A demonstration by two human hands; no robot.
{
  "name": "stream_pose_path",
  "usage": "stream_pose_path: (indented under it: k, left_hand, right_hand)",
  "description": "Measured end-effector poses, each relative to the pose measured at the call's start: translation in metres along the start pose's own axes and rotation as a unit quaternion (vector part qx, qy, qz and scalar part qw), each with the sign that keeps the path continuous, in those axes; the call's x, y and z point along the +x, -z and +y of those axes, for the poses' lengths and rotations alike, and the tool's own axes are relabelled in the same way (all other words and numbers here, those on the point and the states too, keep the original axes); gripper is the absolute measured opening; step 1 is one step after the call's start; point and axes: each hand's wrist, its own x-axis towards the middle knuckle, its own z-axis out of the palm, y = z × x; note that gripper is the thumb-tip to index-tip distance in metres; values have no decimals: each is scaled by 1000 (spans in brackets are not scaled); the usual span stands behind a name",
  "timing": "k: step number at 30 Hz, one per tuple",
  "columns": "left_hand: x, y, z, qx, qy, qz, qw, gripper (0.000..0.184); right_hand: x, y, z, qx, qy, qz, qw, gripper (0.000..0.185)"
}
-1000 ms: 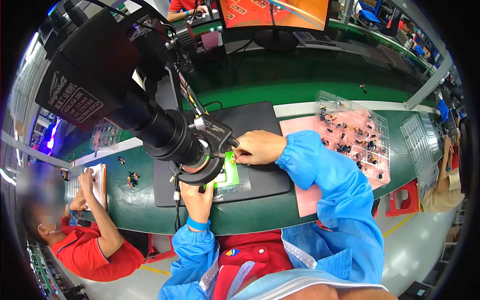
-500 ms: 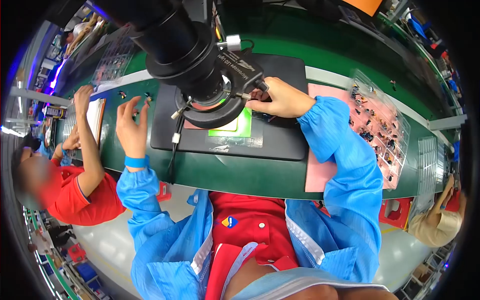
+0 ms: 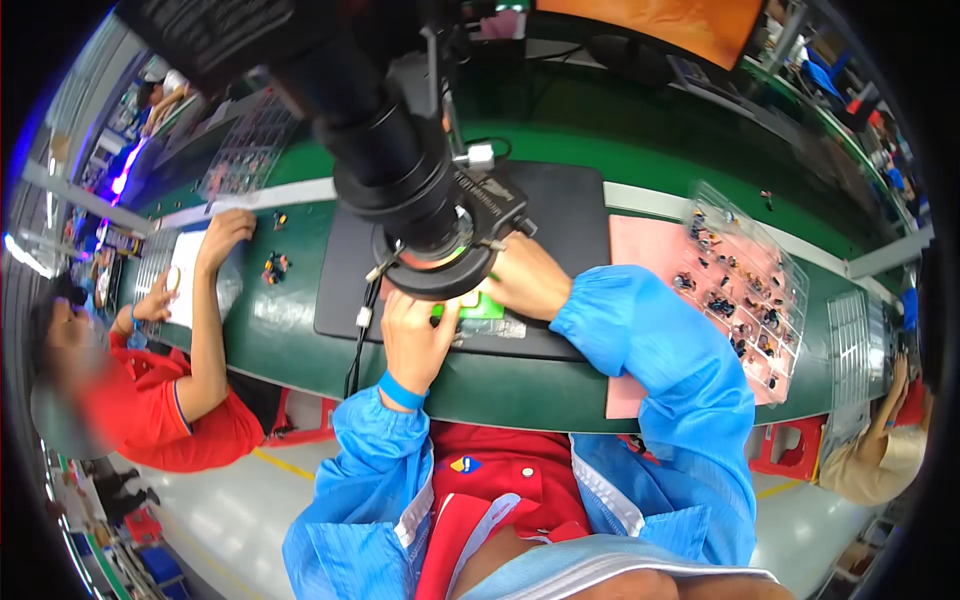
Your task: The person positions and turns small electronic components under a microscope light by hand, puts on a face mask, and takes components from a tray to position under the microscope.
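Observation:
A black microscope with a ring light hangs over a black mat. Under the ring lies a bright green piece, mostly hidden by the ring and my hands. My left hand is at the near left edge of the ring, fingers pointing up under it, thumb apart from the fingers; nothing shows in it. My right hand reaches in from the right beside the green piece. Its fingertips are hidden behind the ring, so what they hold cannot be made out.
On a pink sheet at right stands a clear compartment tray of small parts. Loose parts lie left of the mat. A co-worker in red sits at left. A cable hangs near my left hand.
My left hand was away from the mat at left half a second ago and is now back under the ring. My right hand has moved inward under the ring. The camera view has shifted.

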Motion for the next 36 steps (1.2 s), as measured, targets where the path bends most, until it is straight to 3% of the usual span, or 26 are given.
stream_pose_path:
  k: [3,4,5,7,8,9,12,13,15,17,22,24,27,36]
  left_hand:
    - [-3,-3,-6,17,48,1,999,14]
    - [-4,-4,-8,20,35,5,999,14]
    - [-4,-5,-9,24,24,9,999,15]
    - [-2,-3,-5,19,23,8,1000,17]
    - [-2,-3,-4,21,17,7,1000,17]
    - [-1,-2,-4,23,12,6,1000,17]
    - [0,-1,-3,14,8,11,1000,17]
    - [-1,-1,-3,13,5,12,1000,17]
    - [-1,0,-4,26,1,9,1000,16]
    - [1,-1,-4,32,-32,21,999,17]
    - [1,-2,-4,23,-29,33,999,16]
    - [0,-2,-4,25,-30,33,999,16]
    - [1,-2,-6,24,-14,28,999,15]
    - [3,1,-2,-4,28,23,999,11]
  right_hand:
    - [1,8,-7,-43,-57,-57,996,19]
    - [2,-2,0,-1,2,34,999,19]
    - [-2,-2,8,-23,-39,-52,998,21]
    - [-4,0,2,-33,-58,-50,997,11]
    - [-5,-13,21,-86,9,-3,996,16]
    - [-2,1,15,-90,8,3,996,16]
    - [-3,49,1,-186,-74,-94,975,38]
    - [-8,58,3,-153,-106,-133,973,39]
    - [-13,65,5,-137,-129,-232,954,31]
    - [-13,54,9,-95,-144,-251,953,22]
    - [-7,54,7,-69,-104,-215,969,15]
    - [-7,53,9,-6,-101,-143,984,10]
    - [-7,48,21,-44,-117,-160,979,11]
    - [-10,38,27,8,-84,-177,981,12]
